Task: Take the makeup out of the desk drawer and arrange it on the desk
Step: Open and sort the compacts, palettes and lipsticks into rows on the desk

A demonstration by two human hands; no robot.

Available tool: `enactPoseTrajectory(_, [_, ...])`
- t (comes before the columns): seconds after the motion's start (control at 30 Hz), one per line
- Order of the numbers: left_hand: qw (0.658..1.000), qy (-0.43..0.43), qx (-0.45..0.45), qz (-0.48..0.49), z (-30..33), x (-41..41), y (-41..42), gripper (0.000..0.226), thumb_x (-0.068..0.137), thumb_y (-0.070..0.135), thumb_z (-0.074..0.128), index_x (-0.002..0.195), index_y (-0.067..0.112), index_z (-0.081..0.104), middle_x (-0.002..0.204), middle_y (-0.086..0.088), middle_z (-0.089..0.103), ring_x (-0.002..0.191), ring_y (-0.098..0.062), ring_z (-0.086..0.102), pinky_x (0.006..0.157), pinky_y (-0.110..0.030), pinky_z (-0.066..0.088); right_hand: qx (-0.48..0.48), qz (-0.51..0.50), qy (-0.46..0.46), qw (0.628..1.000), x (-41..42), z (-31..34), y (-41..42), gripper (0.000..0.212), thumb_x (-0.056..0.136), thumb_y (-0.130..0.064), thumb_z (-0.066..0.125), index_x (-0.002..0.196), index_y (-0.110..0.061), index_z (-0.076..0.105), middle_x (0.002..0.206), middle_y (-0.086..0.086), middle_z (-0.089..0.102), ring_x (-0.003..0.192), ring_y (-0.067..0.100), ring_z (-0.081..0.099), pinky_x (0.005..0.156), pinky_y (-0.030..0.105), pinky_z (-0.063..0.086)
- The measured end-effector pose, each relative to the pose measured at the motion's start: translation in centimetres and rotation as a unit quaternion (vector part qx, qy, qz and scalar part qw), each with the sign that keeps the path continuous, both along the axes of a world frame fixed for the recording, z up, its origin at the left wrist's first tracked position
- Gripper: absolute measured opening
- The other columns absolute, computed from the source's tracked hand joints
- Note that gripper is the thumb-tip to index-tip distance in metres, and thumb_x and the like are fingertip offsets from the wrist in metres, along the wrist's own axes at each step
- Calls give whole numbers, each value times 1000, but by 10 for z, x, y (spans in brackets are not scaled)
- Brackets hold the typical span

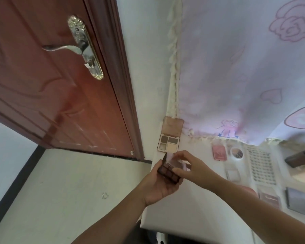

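Note:
My left hand (pixel 158 184) grips a dark brown eyeshadow palette (pixel 167 171) from below, over the left edge of the white desk (pixel 192 213). My right hand (pixel 188 166) pinches a thin clear sheet (pixel 171 158) at the palette's top. An open beige palette (pixel 169 144) with its lid up lies at the desk's back left corner. Farther right lie a pink compact (pixel 219 152), a round pot (pixel 236 152), a false-lash card (pixel 261 166) and a small white case (pixel 232 175).
A pink box (pixel 269 199) and grey palettes (pixel 301 201) lie at the right. A dark box (pixel 299 158) sits at the far right. A pink floral curtain (pixel 245 67) hangs behind the desk. A red-brown door (pixel 51 76) stands left, over a pale floor (pixel 69 191).

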State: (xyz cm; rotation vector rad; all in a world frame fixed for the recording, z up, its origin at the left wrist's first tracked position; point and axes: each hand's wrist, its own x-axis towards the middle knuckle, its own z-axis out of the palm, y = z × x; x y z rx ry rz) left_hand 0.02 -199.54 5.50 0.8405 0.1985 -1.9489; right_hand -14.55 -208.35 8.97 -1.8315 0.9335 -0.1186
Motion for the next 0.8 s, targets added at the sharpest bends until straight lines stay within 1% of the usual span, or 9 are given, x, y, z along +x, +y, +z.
enactPoseTrajectory(0.13, [998, -41, -2, -41, -9, 15, 9, 49, 96, 38, 41, 122, 2, 62, 123, -25, 58, 108, -37, 60, 84, -39, 56, 140, -54, -21, 988, 6, -1, -16, 20, 94, -30, 54, 112, -23, 62, 113, -9, 65, 109, 4, 60, 91, 21, 49])
enactPoseTrajectory(0.27, [978, -201, 0, -52, -26, 25, 13, 32, 100, 22, 39, 119, 10, 62, 113, -14, 65, 103, -28, 63, 83, -38, 55, 192, -118, -18, 974, 19, -16, -26, 27, 98, -33, 46, 108, -16, 64, 109, 0, 69, 102, 11, 66, 91, 31, 51])
enactPoseTrajectory(0.37, [924, -374, -21, -75, -34, 31, 13, 32, 102, 14, 35, 117, 15, 63, 110, -7, 68, 104, -19, 62, 89, -30, 52, 176, -119, -2, 977, 32, -30, -26, 24, 98, -31, 47, 103, -17, 65, 106, -1, 71, 97, 10, 67, 89, 30, 50])
enactPoseTrajectory(0.47, [836, -536, -48, -105, -33, 34, 10, 32, 101, 8, 32, 108, 20, 61, 91, 6, 62, 85, -6, 58, 74, -9, 46, 119, -114, 15, 986, 44, -37, -31, 24, 98, -27, 47, 104, -13, 65, 106, 4, 71, 92, 9, 68, 81, 18, 49])
enactPoseTrajectory(0.5, [809, -572, -60, -121, -35, 34, 9, 33, 100, 7, 32, 105, 18, 62, 85, 3, 57, 79, -7, 53, 71, -10, 45, 102, -107, 26, 989, 47, -38, -33, 25, 98, -28, 48, 105, -11, 66, 105, 4, 71, 93, 11, 68, 84, 20, 50])
enactPoseTrajectory(0.57, [766, -618, -81, -157, -46, 32, 7, 32, 99, 8, 33, 112, 9, 62, 94, -3, 48, 85, -10, 48, 82, -18, 47, 86, -93, 48, 991, 52, -41, -35, 27, 97, -27, 50, 105, -8, 67, 103, 5, 70, 95, 16, 67, 94, 30, 50])
enactPoseTrajectory(0.63, [731, -651, -77, -188, -53, 29, 7, 32, 100, 12, 36, 127, 10, 54, 108, 0, 42, 100, -10, 46, 83, -9, 38, 82, -87, 58, 991, 55, -42, -37, 25, 96, -27, 51, 104, -8, 66, 102, 6, 70, 96, 18, 66, 97, 34, 48])
enactPoseTrajectory(0.7, [716, -666, -81, -193, -56, 28, 8, 34, 100, 15, 38, 132, 9, 49, 111, 2, 41, 103, -9, 46, 76, -3, 35, 70, -81, 65, 992, 56, -41, -36, 23, 96, -28, 51, 106, -12, 64, 102, 3, 69, 96, 16, 64, 95, 31, 48])
enactPoseTrajectory(0.8, [703, -678, -81, -198, -53, 29, 7, 34, 100, 16, 40, 132, 10, 51, 112, 1, 43, 105, -11, 48, 82, -8, 35, 28, -76, 77, 994, 47, -35, -36, 26, 96, -32, 50, 115, -18, 60, 105, -9, 60, 98, 7, 54, 85, 19, 39])
